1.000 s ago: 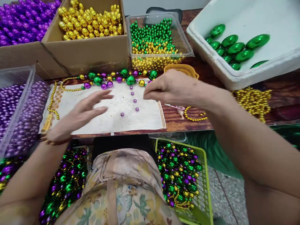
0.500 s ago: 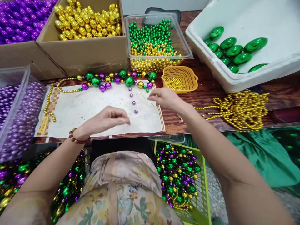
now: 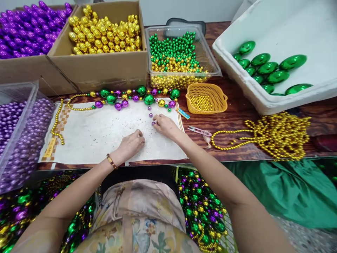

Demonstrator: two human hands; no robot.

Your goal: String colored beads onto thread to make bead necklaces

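A white cloth (image 3: 100, 131) lies on the wooden table in front of me. Along its far edge runs a bead strand (image 3: 126, 96) of green, purple and gold beads. A few small loose purple beads (image 3: 150, 114) lie in a short line on the cloth. My right hand (image 3: 165, 126) is closed in a pinch on a thin needle (image 3: 159, 111), with its fingertips at the nearest loose bead. My left hand (image 3: 131, 144) rests on the cloth just to the left with the fingers curled together; what they hold is hidden.
At the back stand boxes of purple beads (image 3: 23, 35) and gold beads (image 3: 105, 33) and a clear tray of small green and gold beads (image 3: 176, 52). Right: orange basket (image 3: 206, 100), snips (image 3: 200, 131), gold strands (image 3: 284, 135), foam box (image 3: 237, 75). Left: purple bead bin (image 3: 18, 133).
My left hand went from spread open to a closed pinch where a loose purple bead lay. My right hand came down from the strand to the loose beads.
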